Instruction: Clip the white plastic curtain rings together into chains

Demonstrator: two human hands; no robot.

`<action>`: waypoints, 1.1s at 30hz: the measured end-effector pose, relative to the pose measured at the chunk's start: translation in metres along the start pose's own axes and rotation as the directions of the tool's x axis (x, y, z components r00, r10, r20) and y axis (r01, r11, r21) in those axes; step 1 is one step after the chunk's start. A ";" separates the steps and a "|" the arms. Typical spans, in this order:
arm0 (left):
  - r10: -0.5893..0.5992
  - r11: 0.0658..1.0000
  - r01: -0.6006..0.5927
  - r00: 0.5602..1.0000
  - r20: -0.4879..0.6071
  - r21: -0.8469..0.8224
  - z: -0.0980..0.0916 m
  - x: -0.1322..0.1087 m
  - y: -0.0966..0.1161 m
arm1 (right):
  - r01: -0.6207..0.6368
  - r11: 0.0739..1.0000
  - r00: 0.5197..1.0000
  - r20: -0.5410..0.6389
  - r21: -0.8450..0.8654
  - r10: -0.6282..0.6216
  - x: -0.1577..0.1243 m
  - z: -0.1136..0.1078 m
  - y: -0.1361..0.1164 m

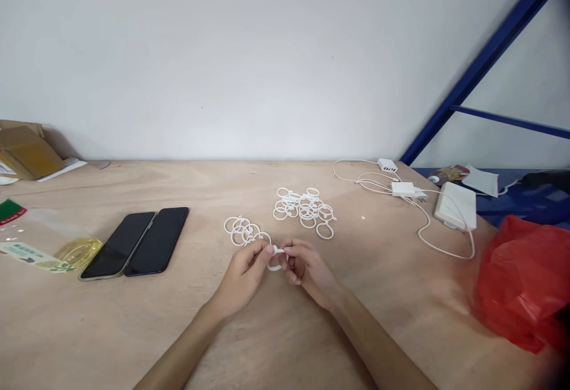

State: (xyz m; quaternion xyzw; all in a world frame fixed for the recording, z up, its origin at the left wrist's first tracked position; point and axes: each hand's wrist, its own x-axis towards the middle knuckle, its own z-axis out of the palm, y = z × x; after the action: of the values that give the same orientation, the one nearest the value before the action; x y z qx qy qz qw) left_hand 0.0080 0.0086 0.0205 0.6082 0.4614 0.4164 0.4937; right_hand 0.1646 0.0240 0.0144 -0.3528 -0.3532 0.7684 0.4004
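Observation:
Between my two hands is a white plastic ring (275,268), held just above or at the table near its middle. My left hand (244,272) pinches its left side between thumb and fingers. From the other side, the thumb and index finger of my right hand (310,268) are closed on the same ring; its other fingers are curled. Just beyond my left hand lies a small cluster of white rings (243,231). A larger pile of similar rings (307,207), with small tabs, is farther back to the right.
Two dark phones (155,240) lie on the left beside a clear plastic bag (44,241) with yellow contents. A cardboard box (29,149) stands at the back left. White chargers (403,189) with cables, a white power bank (455,206) and a red plastic bag (525,283) occupy the right.

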 end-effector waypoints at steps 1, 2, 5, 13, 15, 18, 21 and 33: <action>-0.031 0.997 0.035 0.998 0.050 -0.072 0.000 0.001 0.001 | -0.015 1.000 1.000 0.017 -0.003 0.015 0.000 0.001 0.001; -0.064 0.985 0.078 0.994 0.094 -0.154 0.000 0.001 0.001 | -0.033 0.999 0.999 0.036 -0.005 0.033 0.000 0.002 0.002; -0.179 0.881 0.238 0.967 0.179 -0.408 0.001 0.001 0.001 | -0.084 0.996 0.992 0.095 0.016 0.082 -0.002 0.004 0.001; -0.238 0.643 0.353 0.936 0.261 -0.680 0.002 -0.001 0.001 | 0.016 0.993 0.999 0.048 0.117 -0.022 -0.001 0.010 0.012; -0.212 0.633 0.332 0.943 0.255 -0.700 0.003 -0.001 -0.001 | 0.055 0.989 0.997 0.053 0.136 -0.063 0.000 0.011 0.016; -0.177 0.636 0.294 0.956 0.236 -0.713 0.006 -0.002 -0.003 | 0.094 0.979 0.992 0.065 0.180 -0.108 0.002 0.013 0.019; -0.179 0.625 0.263 0.965 0.193 -0.735 0.006 -0.001 -0.002 | 0.090 0.956 0.991 0.071 0.278 -0.114 0.003 0.013 0.020; 0.101 0.992 -0.099 0.995 -0.025 0.078 -0.010 0.002 -0.007 | 0.246 0.739 0.805 -0.292 -0.627 -0.516 0.005 -0.008 0.001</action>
State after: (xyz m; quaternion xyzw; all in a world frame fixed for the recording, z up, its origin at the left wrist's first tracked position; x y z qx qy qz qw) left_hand -0.0023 0.0138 0.0151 0.6430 0.4531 0.4313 0.4419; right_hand 0.1685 0.0296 0.0084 -0.5384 -0.5268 0.4255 0.5015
